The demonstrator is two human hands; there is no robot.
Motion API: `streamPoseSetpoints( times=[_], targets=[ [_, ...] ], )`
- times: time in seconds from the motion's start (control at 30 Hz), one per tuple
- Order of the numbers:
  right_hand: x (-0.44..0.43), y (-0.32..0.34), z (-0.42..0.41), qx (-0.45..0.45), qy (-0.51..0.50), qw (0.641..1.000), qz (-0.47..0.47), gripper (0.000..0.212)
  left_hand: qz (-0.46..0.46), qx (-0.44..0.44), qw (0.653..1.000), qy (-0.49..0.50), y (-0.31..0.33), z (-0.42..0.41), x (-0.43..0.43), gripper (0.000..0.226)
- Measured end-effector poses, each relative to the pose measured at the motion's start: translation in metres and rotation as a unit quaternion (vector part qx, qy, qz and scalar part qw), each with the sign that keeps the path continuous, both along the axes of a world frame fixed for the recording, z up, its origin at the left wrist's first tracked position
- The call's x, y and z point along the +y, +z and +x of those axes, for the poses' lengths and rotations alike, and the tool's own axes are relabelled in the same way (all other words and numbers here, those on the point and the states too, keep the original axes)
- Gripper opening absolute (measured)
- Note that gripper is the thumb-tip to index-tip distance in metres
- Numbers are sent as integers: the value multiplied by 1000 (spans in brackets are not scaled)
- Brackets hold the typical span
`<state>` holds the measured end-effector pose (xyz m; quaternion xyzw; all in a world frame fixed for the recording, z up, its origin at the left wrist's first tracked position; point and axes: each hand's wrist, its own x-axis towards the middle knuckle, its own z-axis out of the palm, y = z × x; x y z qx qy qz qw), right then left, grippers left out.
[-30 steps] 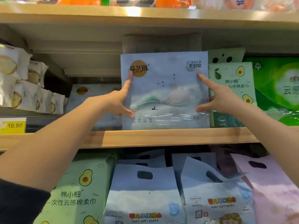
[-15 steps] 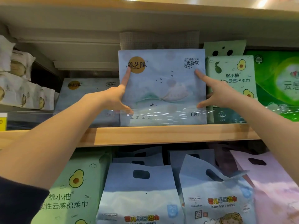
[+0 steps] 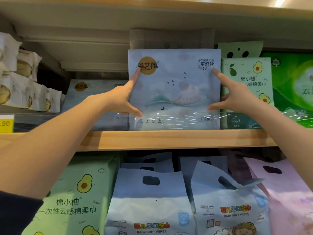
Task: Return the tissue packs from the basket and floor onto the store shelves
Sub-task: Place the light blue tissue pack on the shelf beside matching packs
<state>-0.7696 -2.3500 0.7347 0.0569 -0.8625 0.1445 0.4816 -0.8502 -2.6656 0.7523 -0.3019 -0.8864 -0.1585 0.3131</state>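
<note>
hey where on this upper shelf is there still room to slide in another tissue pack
Free room lies left of the blue tissue pack that the left hand and right hand steady: a dark gap above the identical pack set further back, bordered by the white wrapped packs. Rightward it is crowded: the avocado pack and green pack stand tight together.

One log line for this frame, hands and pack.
phase: placing | object: blue tissue pack upright on wooden shelf | left hand: on left edge | right hand: on right edge | neighbour: avocado pack right
</note>
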Motion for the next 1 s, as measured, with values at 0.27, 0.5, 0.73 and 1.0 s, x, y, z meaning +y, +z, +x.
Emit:
streamPoseSetpoints(
  times=[0.27, 0.5, 0.73, 1.0],
  targets=[
    [-1, -1, 1, 21, -8, 1000, -5, 112, 12, 6, 1000, -26, -1, 11, -3, 128],
    [0, 1, -1, -19, -2, 1000, 0, 117, 45, -9, 999, -29, -1, 13, 6, 129],
    [2, -2, 3, 13, 29, 999, -29, 107, 86, -10, 996, -39, 2, 16, 11, 130],
    [8, 2, -4, -30, 7, 999, -10, 104, 54, -35, 998, 2, 11, 16, 13, 136]
  ],
)
